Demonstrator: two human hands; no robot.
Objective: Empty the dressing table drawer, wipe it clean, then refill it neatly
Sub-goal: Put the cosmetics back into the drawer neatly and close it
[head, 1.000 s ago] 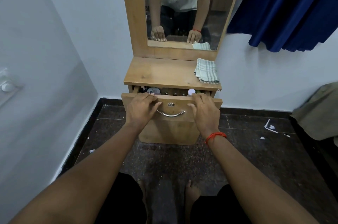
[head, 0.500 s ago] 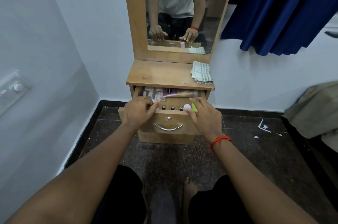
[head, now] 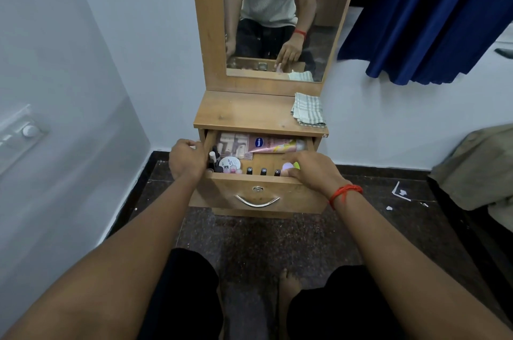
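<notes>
Drawer (head: 299,195) open; left hand (head: 186,159) grips its left wall; right hand (head: 313,170) curls over front-right lilac pot (head: 287,167), grasp unclear; lift straight up.

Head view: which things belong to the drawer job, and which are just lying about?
Job: drawer, cloth, pink tube, small bottles, round tin, lilac item.
Lying about: curtain, paper scraps, wall switch, grey fabric.

In the drawer (head: 258,195) before me a tube (head: 274,144) lies at the back, bottles (head: 263,171) stand along the front, my right hand (head: 311,169) in the right front corner. A cloth (head: 308,113) lies right on the tabletop (head: 244,114).
</notes>
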